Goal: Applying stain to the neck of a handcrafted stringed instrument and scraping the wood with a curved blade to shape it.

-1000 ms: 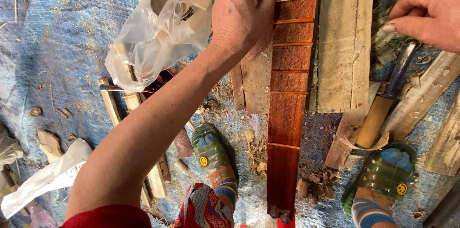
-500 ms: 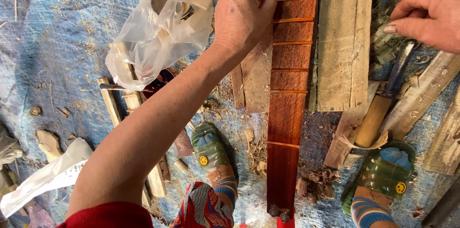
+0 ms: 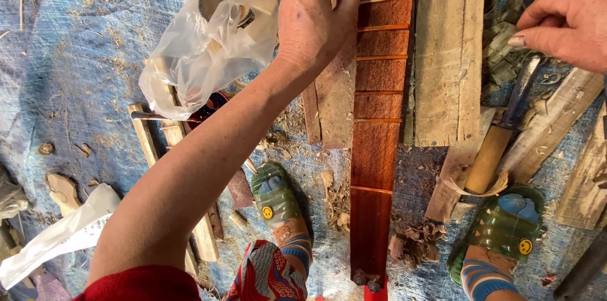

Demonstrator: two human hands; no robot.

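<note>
A worn blue woven tarpaulin (image 3: 82,54) covers the ground, dusted with pale sawdust and curled wood shavings (image 3: 338,203). Weathered grey-green wooden planks (image 3: 446,61) lie on it. Daylight falls evenly, with soft shadows.

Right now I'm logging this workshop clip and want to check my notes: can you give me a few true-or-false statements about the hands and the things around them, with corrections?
1. The left hand rests its fingers at the edge of the reddish fretted wooden board. True.
2. The right hand grips the knife's handle. False: it hovers with pinched fingers above the knife with the pale wooden handle, which lies on the ground.
3. A crumpled clear plastic bag lies left of the left hand. True.
4. The person is barefoot. False: both feet wear green sandals over striped socks.
5. The ground is covered by a blue tarp. True.
</note>
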